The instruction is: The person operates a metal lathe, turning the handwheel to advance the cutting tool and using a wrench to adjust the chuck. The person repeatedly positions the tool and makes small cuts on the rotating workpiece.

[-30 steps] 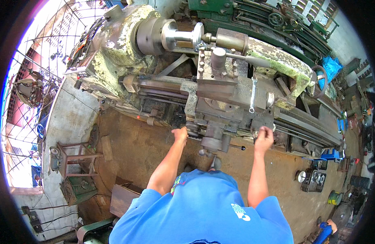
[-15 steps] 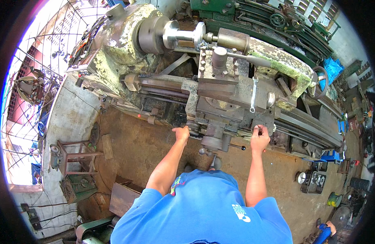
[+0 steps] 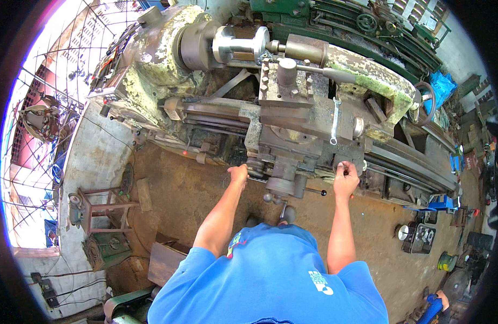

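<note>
A large metal lathe spans the view before me. My left hand is closed around a round handwheel at the carriage front; the grip is partly hidden. My right hand is closed in a pinch at the right part of the carriage front; what its fingers hold is hidden. A shiny spool-shaped metal workpiece sits between the chuck and the tailstock. Ahead of it stands the tool post. A combination wrench lies on the carriage near my right hand.
A ball-ended lever sticks out between my hands. A green machine stands behind the lathe. At left is a small metal stand; at right, a black crate. Another person's hand shows at lower right beside something blue.
The view has shifted slightly, so the lathe sits a little further left and up. Both hands keep their places on the carriage.
</note>
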{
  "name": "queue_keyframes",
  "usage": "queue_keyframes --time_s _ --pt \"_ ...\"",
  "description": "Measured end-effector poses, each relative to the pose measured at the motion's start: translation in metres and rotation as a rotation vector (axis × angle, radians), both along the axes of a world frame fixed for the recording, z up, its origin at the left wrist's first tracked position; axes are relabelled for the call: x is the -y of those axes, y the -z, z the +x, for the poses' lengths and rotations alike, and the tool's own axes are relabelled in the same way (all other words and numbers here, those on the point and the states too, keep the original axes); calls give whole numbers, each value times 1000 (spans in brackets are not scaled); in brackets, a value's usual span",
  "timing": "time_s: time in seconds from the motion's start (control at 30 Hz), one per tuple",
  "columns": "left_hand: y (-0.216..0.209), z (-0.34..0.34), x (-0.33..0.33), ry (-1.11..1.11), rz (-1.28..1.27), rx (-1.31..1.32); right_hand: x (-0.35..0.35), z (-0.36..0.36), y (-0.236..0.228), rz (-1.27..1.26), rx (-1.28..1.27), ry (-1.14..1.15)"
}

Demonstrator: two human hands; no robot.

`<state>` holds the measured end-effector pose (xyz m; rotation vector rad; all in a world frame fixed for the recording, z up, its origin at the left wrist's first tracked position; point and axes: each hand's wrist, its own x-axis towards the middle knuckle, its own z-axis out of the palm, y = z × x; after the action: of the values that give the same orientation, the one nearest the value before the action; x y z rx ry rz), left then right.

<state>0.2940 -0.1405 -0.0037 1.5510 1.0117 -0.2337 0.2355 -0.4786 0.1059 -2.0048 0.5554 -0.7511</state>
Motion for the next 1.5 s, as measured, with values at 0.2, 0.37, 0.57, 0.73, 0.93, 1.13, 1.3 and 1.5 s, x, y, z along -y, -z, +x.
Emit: queue_keyframes --time_s 0.2,0.37,0.57,0.73,0.93,1.13,1.3,1.5 --pt "-4 0 -1 10 14 -35 -1 0 -1 8 23 -7" --pt "-4 0 -3 15 -44 -13 1 0 0 32 44 -24" --pt "-7 -1 -8 46 -54 -42 3 1 -1 28 19 -34" --pt "1 1 0 31 78 -12 2 1 -4 79 -3 -51" --pt "-1 2 -6 58 51 -57 2 0 -6 103 -55 -59" --pt "53 -50 5 -547 -273 150 5 -2 -4 113 -28 -94" --pt "149 -123 19 369 -562 103 6 -1 0 45 -33 -137" --pt "239 -104 53 107 -1035 41 3 0 -4 -27 -98 -132"
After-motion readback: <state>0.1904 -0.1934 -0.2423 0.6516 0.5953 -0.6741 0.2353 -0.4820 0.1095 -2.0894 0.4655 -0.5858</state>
